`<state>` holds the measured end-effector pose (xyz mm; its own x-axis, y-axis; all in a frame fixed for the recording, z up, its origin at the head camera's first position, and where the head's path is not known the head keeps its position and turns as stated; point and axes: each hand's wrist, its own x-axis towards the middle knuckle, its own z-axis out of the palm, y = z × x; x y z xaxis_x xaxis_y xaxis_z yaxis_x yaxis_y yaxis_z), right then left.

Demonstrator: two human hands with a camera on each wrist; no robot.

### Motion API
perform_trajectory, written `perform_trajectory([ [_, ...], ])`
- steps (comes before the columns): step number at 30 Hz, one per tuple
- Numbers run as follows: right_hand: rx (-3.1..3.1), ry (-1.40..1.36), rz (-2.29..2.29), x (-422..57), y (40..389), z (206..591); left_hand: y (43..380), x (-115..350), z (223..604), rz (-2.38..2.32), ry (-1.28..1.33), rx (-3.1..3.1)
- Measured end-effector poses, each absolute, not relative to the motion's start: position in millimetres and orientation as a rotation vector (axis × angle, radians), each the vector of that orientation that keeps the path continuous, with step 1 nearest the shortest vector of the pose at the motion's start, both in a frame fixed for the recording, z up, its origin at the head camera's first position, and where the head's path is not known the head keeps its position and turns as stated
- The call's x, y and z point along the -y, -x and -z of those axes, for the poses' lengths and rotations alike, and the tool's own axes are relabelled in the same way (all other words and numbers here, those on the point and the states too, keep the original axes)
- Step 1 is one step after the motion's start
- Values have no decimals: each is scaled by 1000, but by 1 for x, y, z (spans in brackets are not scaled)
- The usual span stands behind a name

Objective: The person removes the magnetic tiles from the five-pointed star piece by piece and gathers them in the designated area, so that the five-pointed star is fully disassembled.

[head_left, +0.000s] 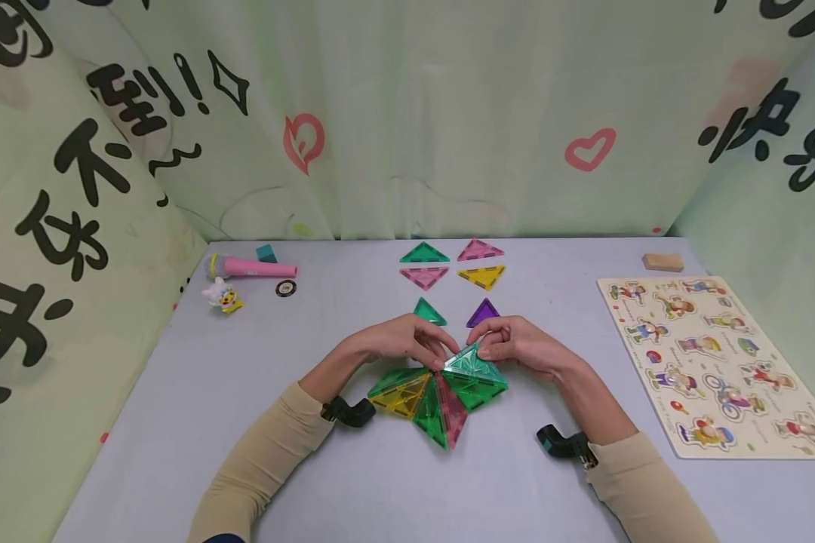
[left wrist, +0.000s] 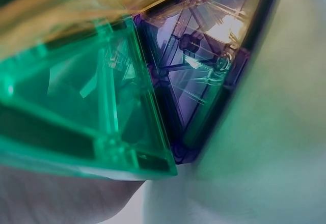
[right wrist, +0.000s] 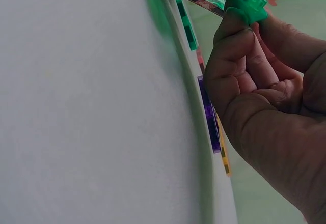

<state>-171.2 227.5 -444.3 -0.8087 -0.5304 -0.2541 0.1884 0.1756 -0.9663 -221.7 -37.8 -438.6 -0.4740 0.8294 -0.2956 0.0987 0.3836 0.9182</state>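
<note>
On the table stands a joined structure of translucent magnetic tiles (head_left: 440, 411), with green, yellow and pink triangles. My left hand (head_left: 407, 339) holds its top, thumb and fingertips bent at the peak. On its right side my right hand (head_left: 519, 345) pinches a green triangular tile (head_left: 475, 366) between thumb and fingers. That pinch also shows in the right wrist view, where the green tile (right wrist: 249, 0) sits at the fingertips. A green tile (left wrist: 76, 96) and a purple-looking tile (left wrist: 198, 56) fill the left wrist view up close, hiding most of the left hand.
Loose triangles lie behind the structure, among them a purple tile (head_left: 482, 312) and a green tile (head_left: 429, 311). At left are a pink microphone (head_left: 258, 268), a small figurine (head_left: 224, 296) and a black disc (head_left: 286, 288). A picture board (head_left: 720, 362) and a wooden block (head_left: 662, 262) lie right.
</note>
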Motion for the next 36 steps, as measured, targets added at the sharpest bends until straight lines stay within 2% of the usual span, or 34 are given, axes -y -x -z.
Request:
perform_trajectory([
  [18, -1933, 330, 1701, -227, 169, 443, 222, 37, 439, -1150, -774, -1836],
  [36, -1951, 321, 1701, -225, 169, 443, 215, 33, 438, -1028, -895, -1944],
])
